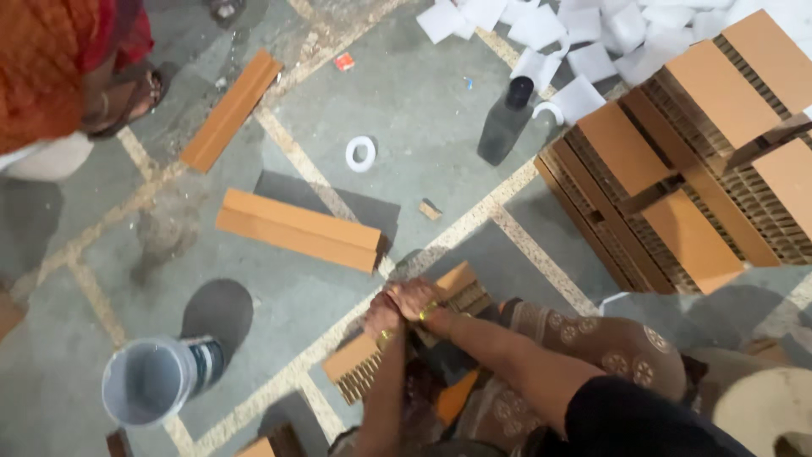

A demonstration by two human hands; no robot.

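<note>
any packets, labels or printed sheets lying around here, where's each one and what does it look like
Small packet: floor, top centre; flat, red and white.
Paper sheets: heaped at top right; white, squarish, their faces too small to tell.
Bottle: beside the sheets; dark grey, black cap, no label visible.
Tape roll: mid floor; white ring.

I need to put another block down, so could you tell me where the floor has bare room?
Bare floor lies between the long brown block, the grey bucket and the hands. Another patch lies between the tape roll and the dark bottle. It is crowded by the honeycomb stack and white papers.
</note>
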